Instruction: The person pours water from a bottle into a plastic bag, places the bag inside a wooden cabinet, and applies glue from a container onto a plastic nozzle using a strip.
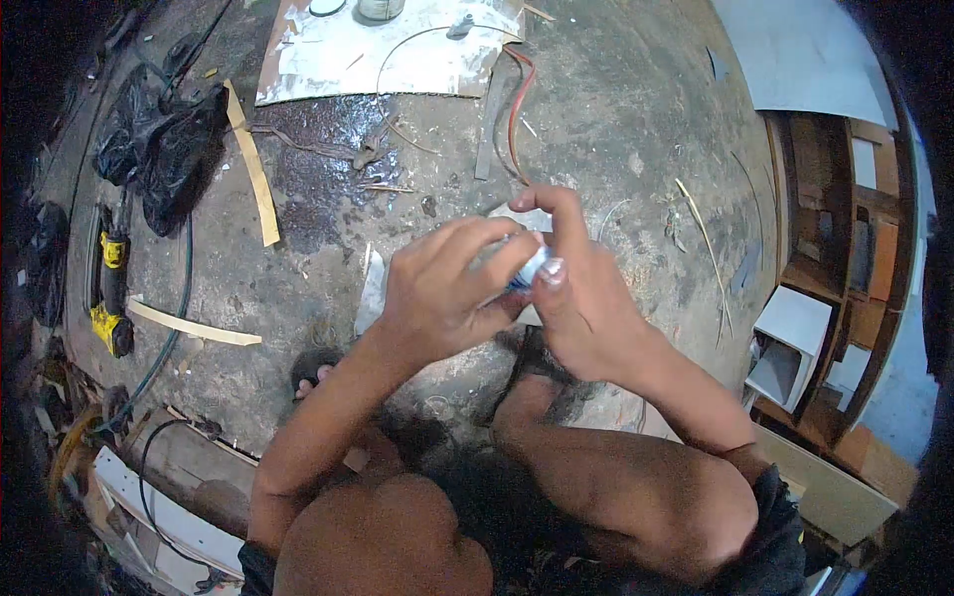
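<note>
Up in front of my knees, my left hand and my right hand come together around a small white-and-blue thing. Most of it is covered by my fingers, so I cannot tell its kind. The left fingers curl over it from the left. My right thumb presses on its near side, with a whitish smear on the thumb's tip, while the right index finger arches above. Behind the hands, pale flat pieces lie on the floor, partly hidden.
A white-smeared board with a container lies ahead. On the left are black plastic bags, a yellow-and-black tool and wood strips. A wooden shelf unit and white box are on the right.
</note>
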Motion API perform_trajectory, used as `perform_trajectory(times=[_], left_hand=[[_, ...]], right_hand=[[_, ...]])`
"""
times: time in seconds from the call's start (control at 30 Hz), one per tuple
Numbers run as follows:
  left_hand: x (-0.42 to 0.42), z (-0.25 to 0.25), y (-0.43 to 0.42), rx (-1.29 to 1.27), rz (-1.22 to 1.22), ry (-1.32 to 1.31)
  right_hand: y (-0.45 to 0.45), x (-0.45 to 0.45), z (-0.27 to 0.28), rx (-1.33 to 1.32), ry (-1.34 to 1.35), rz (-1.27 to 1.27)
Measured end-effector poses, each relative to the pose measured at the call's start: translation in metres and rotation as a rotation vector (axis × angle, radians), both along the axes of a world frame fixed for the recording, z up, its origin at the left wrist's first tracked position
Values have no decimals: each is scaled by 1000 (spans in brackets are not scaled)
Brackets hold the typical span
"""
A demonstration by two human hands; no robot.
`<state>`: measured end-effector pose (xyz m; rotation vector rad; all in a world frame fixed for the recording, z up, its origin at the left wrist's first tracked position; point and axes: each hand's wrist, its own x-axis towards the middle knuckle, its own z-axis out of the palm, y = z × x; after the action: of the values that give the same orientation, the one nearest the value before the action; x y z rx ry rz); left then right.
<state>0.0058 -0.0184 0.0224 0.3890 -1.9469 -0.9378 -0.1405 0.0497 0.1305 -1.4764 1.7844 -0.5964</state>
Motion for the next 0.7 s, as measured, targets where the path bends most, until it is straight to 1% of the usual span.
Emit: perform_trajectory(times=[0.1,0.2,0.3,0.37,0.43,0.5,0.6,0.7], left_hand=[[-1,-16,2,72,-7,4],[-3,-23,1,114,-28,-59],[-6,-19,-1,143,-35,-99],[-7,-21,-2,138,-37,-21],[-6,-26,-2,134,-41,24],[-2,-33,-2,131,-45,32],[6,-33,-6,135,6,26],[18,-32,-6,202,-29,-8]], right_hand=[[-4,-4,-15,56,56,24],[-4,-7,-29,138,-72,9],[-1,-12,-44,26,-248,-35],[5,-14,-60,-31,-372,-66],[9,-18,-70,-81,-404,-25],[10,-24,-74,-129,-344,95],[6,-14,-79,-229,-268,50],[-4,-10,-78,-112,28,95]])
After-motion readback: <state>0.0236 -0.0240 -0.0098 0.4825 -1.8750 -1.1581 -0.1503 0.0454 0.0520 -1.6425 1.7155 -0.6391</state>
